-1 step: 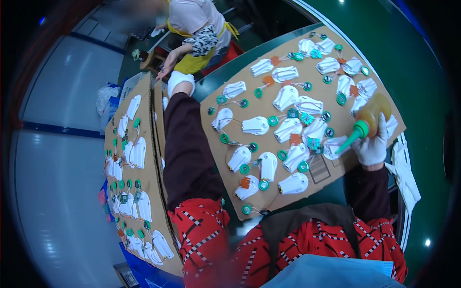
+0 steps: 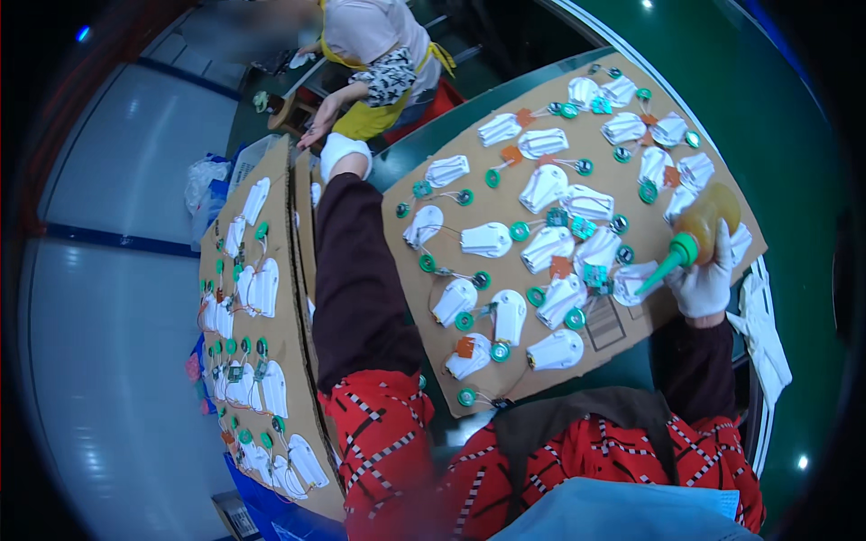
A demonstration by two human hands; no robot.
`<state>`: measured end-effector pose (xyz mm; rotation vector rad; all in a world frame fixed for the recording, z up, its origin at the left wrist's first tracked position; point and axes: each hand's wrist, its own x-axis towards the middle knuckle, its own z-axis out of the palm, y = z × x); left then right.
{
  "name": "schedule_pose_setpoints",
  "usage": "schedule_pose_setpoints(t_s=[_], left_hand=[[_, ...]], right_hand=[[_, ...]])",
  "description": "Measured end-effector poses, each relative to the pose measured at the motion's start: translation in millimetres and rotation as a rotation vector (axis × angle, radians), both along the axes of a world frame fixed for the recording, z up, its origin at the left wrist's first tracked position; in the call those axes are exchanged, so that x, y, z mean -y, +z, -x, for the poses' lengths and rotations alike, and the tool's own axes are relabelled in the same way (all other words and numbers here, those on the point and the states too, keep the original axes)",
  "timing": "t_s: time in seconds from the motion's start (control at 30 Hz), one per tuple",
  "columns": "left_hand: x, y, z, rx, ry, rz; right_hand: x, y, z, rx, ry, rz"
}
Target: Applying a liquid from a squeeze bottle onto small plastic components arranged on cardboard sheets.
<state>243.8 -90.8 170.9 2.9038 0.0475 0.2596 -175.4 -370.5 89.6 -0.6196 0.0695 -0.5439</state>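
Observation:
My right hand (image 2: 704, 284), in a white glove, is wrapped round a squeeze bottle (image 2: 713, 212) of amber liquid. The bottle's green nozzle (image 2: 665, 269) points down and left over a white plastic housing (image 2: 634, 287). That piece lies on a cardboard sheet (image 2: 595, 330) among several similar housings, green-rimmed round parts (image 2: 519, 232), small circuit boards (image 2: 595, 275) and orange patches (image 2: 560, 267), joined by thin wires. My left arm stretches far forward; its gloved hand (image 2: 346, 153) is by the far end of the left cardboard sheets (image 2: 298, 207). Its fingers cannot be made out.
The left cardboard (image 2: 257, 338) carries more housings and wired parts. Across the table a person in a yellow apron (image 2: 374, 117) holds a hand (image 2: 320, 122) close to my left glove. A white cloth-like item (image 2: 762, 329) hangs at the right edge. Blue bins (image 2: 280, 509) stand lower left.
The whole view has shifted slightly, so the cardboard appears a little farther right and lower. My hands keep nearly the same pose, the bottle still in my right hand.

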Motion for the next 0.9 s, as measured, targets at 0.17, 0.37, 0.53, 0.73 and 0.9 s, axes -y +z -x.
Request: schedule_pose_setpoints(t_s=[0.17,0.37,0.53,0.73,0.9], left_hand=[[8,-22,-40,0.27,0.067,-0.017],[11,-67,-143,0.16,0.5,0.315],[3,-87,-182,0.067,0.576,0.409],[-64,-76,-213,0.068,0.708,0.525],[3,-60,-173,-0.057,0.517,0.305]], right_hand=[[6,-43,11,-0.317,-0.455,0.594],[25,-53,21,-0.342,-0.471,0.681],[24,-37,11,-0.342,-0.435,0.183],[7,-34,-10,-0.245,-0.381,0.216],[11,-23,8,-0.344,-0.457,0.022]])
